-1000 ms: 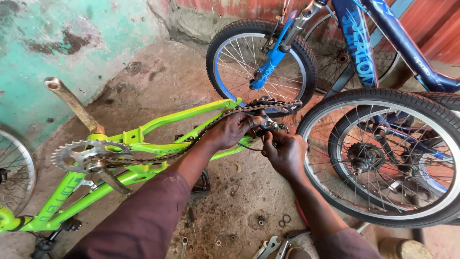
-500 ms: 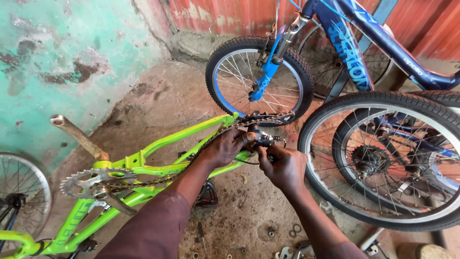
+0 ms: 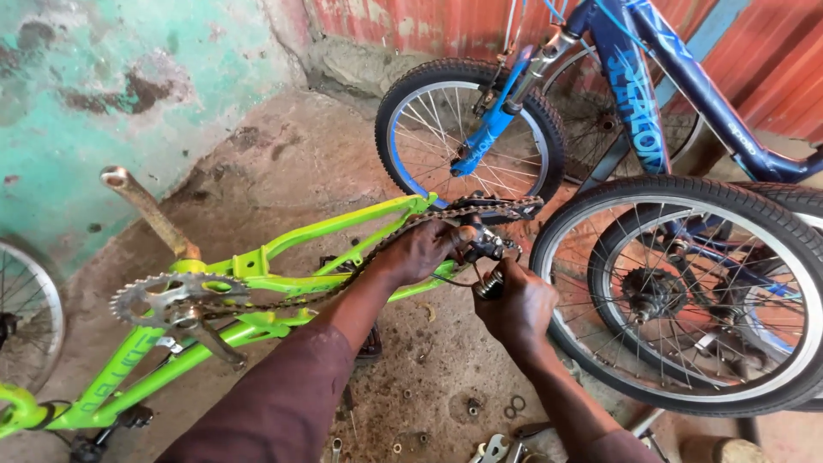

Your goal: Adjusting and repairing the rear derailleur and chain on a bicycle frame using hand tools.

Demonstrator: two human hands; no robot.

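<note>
An upside-down lime green bicycle frame (image 3: 283, 249) lies across the dirt floor, its chainring (image 3: 176, 300) at the left and a rusty chain (image 3: 343, 279) running to the rear dropout. My left hand (image 3: 424, 249) grips the chain and rear end of the frame near the rear sprocket (image 3: 493, 206). My right hand (image 3: 514, 304) is closed around a small metal part (image 3: 490, 283) just below that spot. Both hands nearly touch.
A blue bicycle (image 3: 634, 103) leans against a red metal wall, its front wheel (image 3: 467, 129) behind my hands. A large loose wheel (image 3: 686, 291) stands at the right. Nuts, washers and wrenches (image 3: 493, 446) lie on the floor. Another wheel (image 3: 26, 317) shows at the left edge.
The view has shifted slightly. My right hand has dropped a little below the dropout and closed on the small metal part; my left hand stays on the chain end.
</note>
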